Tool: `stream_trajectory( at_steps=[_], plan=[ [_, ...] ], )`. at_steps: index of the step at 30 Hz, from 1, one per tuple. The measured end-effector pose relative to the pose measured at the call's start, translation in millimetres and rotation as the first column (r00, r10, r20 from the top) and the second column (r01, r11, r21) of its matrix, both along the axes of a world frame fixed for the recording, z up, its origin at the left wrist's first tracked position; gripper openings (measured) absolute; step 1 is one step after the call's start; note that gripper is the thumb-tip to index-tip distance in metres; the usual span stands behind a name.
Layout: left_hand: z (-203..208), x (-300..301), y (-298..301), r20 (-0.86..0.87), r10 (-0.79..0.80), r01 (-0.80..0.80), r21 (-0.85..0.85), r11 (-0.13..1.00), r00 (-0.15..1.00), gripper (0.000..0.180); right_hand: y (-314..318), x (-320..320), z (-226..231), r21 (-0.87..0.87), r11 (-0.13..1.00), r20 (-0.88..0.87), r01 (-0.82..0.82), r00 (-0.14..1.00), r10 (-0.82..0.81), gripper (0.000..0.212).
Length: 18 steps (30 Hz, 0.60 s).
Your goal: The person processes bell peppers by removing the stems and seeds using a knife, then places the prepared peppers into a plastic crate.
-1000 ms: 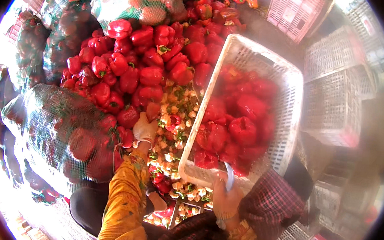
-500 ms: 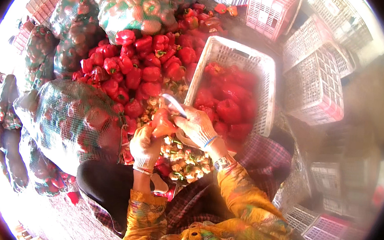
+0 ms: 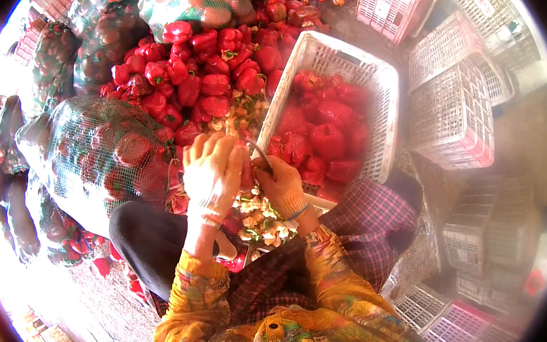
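My left hand (image 3: 212,174), in a pale knit glove, is closed over a red bell pepper (image 3: 247,176), which is mostly hidden between my two hands. A small knife with a curved blade (image 3: 259,149) is gripped in my gloved right hand (image 3: 283,188), close beside the pepper. Beneath my hands lies a heap of cut-out pepper cores (image 3: 263,225) with green stems. Just beyond my right hand stands a white plastic crate (image 3: 381,138) holding many red peppers (image 3: 327,141). A pile of whole red peppers (image 3: 190,90) spreads beyond my left hand.
Green mesh sacks stuffed with peppers crowd the left, a large one (image 3: 98,154) nearest me and another (image 3: 194,1) behind the pile. Stacked pink-and-white crates (image 3: 454,114) stand at the right. More crates (image 3: 451,326) sit at the lower right. My bent knees flank the cores.
My left hand has risen and turned, its back now facing up over the pepper. The knife blade has swung lower and closer to the pepper. The view has shifted slightly.
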<state>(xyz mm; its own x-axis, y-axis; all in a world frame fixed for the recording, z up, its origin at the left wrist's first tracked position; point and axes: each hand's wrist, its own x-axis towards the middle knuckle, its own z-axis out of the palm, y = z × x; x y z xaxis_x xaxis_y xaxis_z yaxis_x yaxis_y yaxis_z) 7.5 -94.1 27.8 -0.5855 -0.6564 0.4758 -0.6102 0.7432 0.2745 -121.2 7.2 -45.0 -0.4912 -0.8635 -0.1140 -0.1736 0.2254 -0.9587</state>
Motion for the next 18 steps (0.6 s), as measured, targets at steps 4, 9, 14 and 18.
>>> stream_trajectory(
  at_steps=[4, 9, 14, 18],
  plan=[
    [-50, -11, 11, -0.130, -0.045, 0.072, 0.212, 0.975, 0.991, 0.029, -1, 5, 23, 0.051, 0.998, 0.008, 0.022, 1.000, -0.023, 0.021],
    [-63, -35, 13, -0.250, 0.356, -0.118, 0.648, 0.752, 0.900, 0.034, -9, 16, 6, 0.061, 0.959, -0.031, 0.277, 0.961, -0.275, 0.017],
    [-71, -46, 7, -0.381, 0.631, 0.038, 0.873, 0.486, 0.676, 0.035, -19, 25, -11, 0.062, 0.895, -0.083, 0.442, 0.896, -0.437, 0.015],
    [-82, -44, -2, -0.478, 0.672, 0.142, 0.859, 0.491, 0.566, 0.038, -24, 39, -7, 0.070, 0.829, 0.039, 0.556, 0.828, -0.559, 0.014]
  ],
)
